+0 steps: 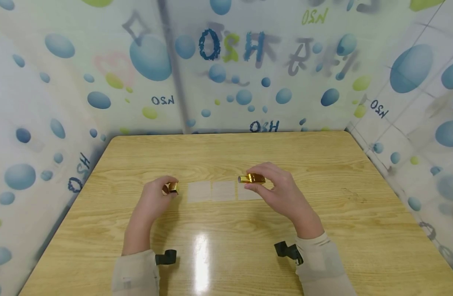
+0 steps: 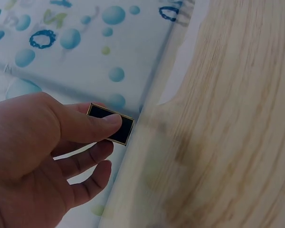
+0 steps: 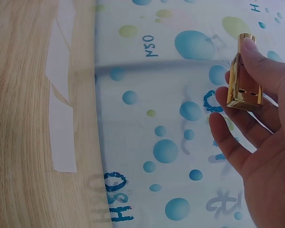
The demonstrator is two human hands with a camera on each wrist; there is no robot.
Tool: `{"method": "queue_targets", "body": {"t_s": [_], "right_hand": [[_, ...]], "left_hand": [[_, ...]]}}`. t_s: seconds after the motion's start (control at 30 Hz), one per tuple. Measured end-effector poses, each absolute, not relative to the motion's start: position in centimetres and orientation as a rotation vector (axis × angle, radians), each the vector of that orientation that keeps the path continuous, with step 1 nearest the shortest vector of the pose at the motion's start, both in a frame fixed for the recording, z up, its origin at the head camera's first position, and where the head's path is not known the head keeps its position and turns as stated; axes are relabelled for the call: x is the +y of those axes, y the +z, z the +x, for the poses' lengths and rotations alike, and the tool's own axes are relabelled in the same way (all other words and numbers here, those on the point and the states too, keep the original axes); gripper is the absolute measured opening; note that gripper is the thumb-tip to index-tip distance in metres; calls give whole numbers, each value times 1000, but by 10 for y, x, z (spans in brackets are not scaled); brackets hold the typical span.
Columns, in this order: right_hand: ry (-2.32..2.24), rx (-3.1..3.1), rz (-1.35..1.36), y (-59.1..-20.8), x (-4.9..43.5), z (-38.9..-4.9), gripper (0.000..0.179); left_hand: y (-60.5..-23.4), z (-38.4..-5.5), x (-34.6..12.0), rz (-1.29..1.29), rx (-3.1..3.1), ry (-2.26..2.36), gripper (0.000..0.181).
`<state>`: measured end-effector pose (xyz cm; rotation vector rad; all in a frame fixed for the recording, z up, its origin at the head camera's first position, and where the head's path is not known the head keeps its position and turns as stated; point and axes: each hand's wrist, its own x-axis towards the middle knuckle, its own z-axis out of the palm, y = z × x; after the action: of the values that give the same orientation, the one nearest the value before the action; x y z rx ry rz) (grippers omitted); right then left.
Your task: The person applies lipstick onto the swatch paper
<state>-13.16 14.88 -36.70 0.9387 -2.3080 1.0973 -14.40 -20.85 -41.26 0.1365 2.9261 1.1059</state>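
Between thumb and fingers, my left hand pinches a lipstick cap over the left part of the table. The left wrist view shows a black face with a gold edge on that cap, the thumb lying across it. My right hand holds a shiny gold lipstick tube, its narrower round end pointing left towards the cap. In the right wrist view the thumb presses near the round end of the tube, with fingers behind it. Cap and tube are apart, both raised above the table.
A row of three pale square patches lies on the wooden table between the hands; the right hand overlaps the rightmost one. Printed curtain-like walls with blue bubbles enclose the table at the back and sides.
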Motion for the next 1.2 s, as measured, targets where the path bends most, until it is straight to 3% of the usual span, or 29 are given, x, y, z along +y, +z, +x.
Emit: {"method": "queue_targets", "body": {"t_s": [1.2], "right_hand": [[1099,-2311,980,-373,151,-134,31]], "left_hand": [[-422,-146,-216,106,2881,992,35]]}}
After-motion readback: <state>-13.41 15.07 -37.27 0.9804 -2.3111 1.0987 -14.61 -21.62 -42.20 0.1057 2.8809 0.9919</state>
